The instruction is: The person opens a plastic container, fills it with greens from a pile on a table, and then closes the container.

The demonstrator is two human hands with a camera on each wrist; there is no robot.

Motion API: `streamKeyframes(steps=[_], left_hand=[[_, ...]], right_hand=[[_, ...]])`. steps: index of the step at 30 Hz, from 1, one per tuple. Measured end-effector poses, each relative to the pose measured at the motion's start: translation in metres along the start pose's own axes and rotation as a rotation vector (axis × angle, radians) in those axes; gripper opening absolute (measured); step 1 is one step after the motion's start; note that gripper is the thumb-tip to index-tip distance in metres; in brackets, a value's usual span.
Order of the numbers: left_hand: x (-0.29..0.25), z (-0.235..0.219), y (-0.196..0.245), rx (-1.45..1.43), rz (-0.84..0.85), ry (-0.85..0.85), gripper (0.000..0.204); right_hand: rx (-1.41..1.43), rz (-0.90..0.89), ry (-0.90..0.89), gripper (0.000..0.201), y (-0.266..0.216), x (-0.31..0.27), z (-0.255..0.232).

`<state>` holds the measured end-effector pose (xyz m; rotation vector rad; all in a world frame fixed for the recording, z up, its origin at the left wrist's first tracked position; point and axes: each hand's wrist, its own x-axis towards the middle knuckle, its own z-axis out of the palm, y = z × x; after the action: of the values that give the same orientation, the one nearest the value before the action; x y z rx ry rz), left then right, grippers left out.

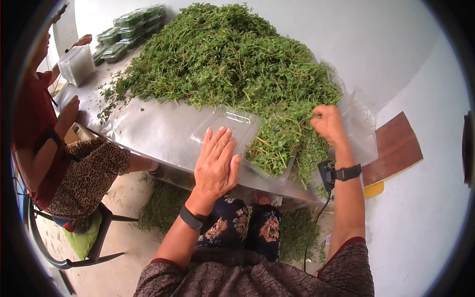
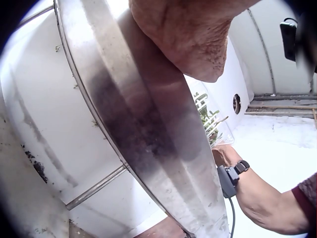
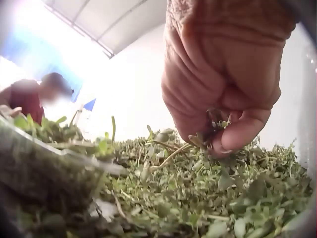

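A large heap of green leafy sprigs [image 1: 222,54] covers the metal table. At its near edge stands an open clear plastic box, its lid [image 1: 225,126] to the left and its tray filled with sprigs [image 1: 272,151]. My left hand [image 1: 215,163] is over the lid's near edge, fingers straight and holding nothing; whether it touches the lid I cannot tell. My right hand [image 1: 328,124] is at the heap's right side, right of the tray. In the right wrist view the right hand [image 3: 225,84] pinches a few sprigs [image 3: 171,157] between thumb and curled fingers, just above the heap.
Filled boxes [image 1: 131,30] are stacked at the back left, near a stack of empty clear containers [image 1: 76,65]. Another person [image 1: 37,119] sits at the left. A clear plastic bag [image 1: 357,126] and a reddish-brown board [image 1: 393,147] lie to the right. Greens [image 1: 163,205] lie on the floor.
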<state>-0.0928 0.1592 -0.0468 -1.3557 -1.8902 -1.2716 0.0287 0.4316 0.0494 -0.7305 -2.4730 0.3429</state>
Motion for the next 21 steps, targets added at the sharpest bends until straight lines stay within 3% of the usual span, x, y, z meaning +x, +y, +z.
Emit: streamKeyframes(steps=[2, 4, 7, 12, 16, 21], left_hand=[[0.000, 0.001, -0.001, 0.005, 0.004, 0.002, 0.024], [-0.001, 0.003, -0.002, 0.048, 0.040, 0.023, 0.023], [0.000, 0.002, -0.003, 0.041, 0.035, 0.022, 0.023], [0.000, 0.003, -0.003, 0.047, 0.034, 0.025, 0.023], [0.000, 0.004, -0.004, 0.032, 0.034, 0.038, 0.023], [-0.001, 0.005, -0.005, 0.025, 0.027, 0.025, 0.025]], right_hand=[[0.070, 0.047, -0.029, 0.015, -0.011, -0.005, -0.011], [0.363, 0.238, -0.067, 0.011, -0.048, -0.018, -0.026], [0.472, 0.255, -0.202, 0.008, -0.069, -0.031, -0.033], [0.502, 0.303, -0.252, 0.015, -0.105, -0.061, -0.020], [0.676, 0.331, -0.219, 0.037, -0.110, -0.082, -0.016], [0.418, 0.110, 0.021, 0.037, -0.095, -0.109, -0.008]])
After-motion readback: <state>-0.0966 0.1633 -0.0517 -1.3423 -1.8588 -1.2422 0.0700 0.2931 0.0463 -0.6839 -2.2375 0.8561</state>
